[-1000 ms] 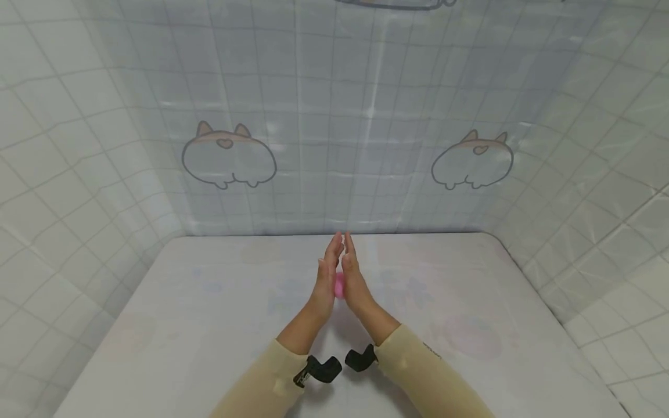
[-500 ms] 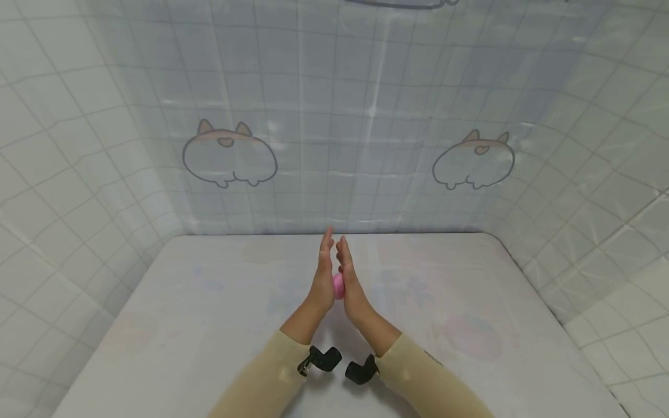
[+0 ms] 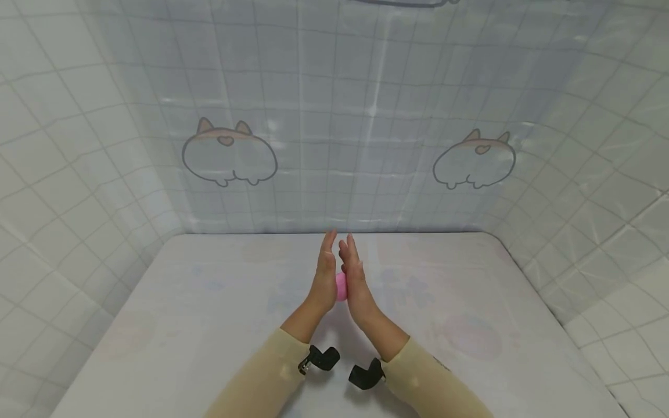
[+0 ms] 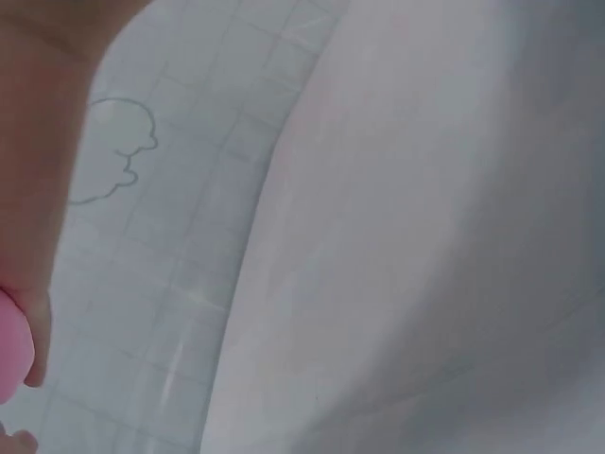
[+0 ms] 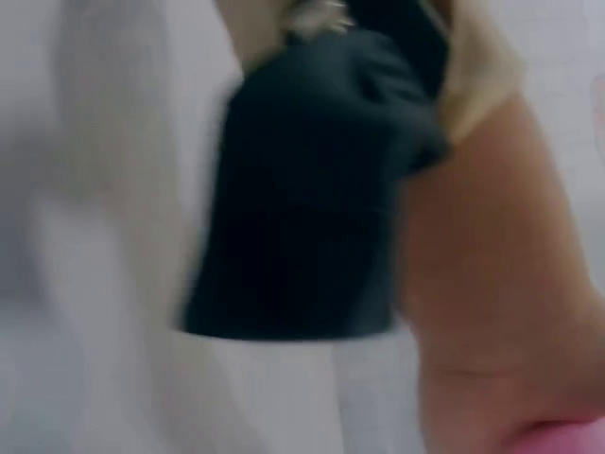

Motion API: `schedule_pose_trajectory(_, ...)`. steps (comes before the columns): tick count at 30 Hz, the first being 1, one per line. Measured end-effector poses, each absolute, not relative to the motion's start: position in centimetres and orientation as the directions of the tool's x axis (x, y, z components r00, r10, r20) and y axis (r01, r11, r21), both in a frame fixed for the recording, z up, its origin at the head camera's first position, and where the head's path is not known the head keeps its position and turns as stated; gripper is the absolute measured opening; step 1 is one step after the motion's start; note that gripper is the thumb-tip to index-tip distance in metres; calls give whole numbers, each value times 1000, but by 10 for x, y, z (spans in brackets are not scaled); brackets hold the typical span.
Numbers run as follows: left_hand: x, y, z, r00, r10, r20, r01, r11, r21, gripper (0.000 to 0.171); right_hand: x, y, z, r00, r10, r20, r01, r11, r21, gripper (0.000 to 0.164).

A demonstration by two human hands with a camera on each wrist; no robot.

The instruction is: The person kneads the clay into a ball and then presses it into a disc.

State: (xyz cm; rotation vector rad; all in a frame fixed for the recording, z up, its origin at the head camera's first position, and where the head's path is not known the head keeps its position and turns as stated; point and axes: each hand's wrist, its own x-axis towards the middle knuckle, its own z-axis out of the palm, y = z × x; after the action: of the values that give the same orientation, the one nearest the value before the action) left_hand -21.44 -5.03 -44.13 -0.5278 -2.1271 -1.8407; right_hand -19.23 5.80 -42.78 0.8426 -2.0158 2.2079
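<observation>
In the head view a small, smooth pink lump, rounded and clay-like, is pressed between two palms that face each other. My left hand lies against its left side, fingers straight and pointing away. Against the right side rests my right hand, its fingers also extended, with a narrow gap between the two sets of fingertips. Most of the lump is hidden by the palms. The left wrist view catches the pink lump at its left edge; in the blurred right wrist view only a sliver of pink shows at bottom right.
Beneath the hands is a pale table with faint coloured prints. A white gridded curtain with cartoon animal drawings hangs behind and along both sides. Black wrist mounts project inward from both cream sleeves, close to each other.
The hands have slid slightly back and forth against each other, their fingertips shifting relative to one another. The pink lump stays between the palms, showing a little more now.
</observation>
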Motion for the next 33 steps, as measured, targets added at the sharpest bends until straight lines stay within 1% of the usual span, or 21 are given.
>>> schedule_pose_trajectory(3, -212, -48, -443, -898, 135, 419, 437, 154, 886, 94, -195, 61, -422, -855, -296, 425, -379, -200, -903, 79)
schedule_pose_trajectory(7, -210, -45, -445, -894, 197, 402, 431, 131, 893, 95, -201, 63, -419, -869, -252, 426, -379, -213, -900, 81)
schedule_pose_trajectory(10, -207, -43, -445, -887, 227, 401, 431, 99, 897, 90, -206, 64, -419, -885, -226, 407, -370, -189, -910, 76)
schedule_pose_trajectory(14, -204, -39, -446, -879, 263, 398, 422, 42, 905, 82, -212, 66, -419, -905, -178, 386, -369, -121, -921, 70)
schedule_pose_trajectory(16, -202, -38, -447, -874, 282, 396, 415, 7, 910, 80, -215, 67, -419, -914, -149, 377, -366, -95, -926, 71)
schedule_pose_trajectory(19, -199, -36, -446, -868, 302, 395, 407, -26, 913, 81, -221, 68, -420, -927, -117, 357, -346, -102, -933, 79)
schedule_pose_trajectory(21, -198, -35, -445, -864, 305, 400, 407, -43, 912, 83, -223, 68, -421, -933, -112, 341, -330, -105, -938, 84)
schedule_pose_trajectory(23, -196, -36, -443, -862, 300, 408, 408, -66, 911, 86, -226, 69, -422, -937, -116, 330, -322, -86, -943, 85)
schedule_pose_trajectory(28, -197, -38, -438, -836, 256, 485, 456, -166, 874, 95, -230, 68, -428, -944, -150, 294, -299, 15, -954, 77)
schedule_pose_trajectory(30, -197, -39, -437, -823, 238, 517, 474, -215, 854, 97, -229, 67, -431, -950, -160, 270, -277, 21, -961, 75)
schedule_pose_trajectory(33, -198, -41, -435, -815, 211, 540, 481, -273, 833, 97, -227, 65, -435, -955, -176, 238, -240, -10, -971, 79)
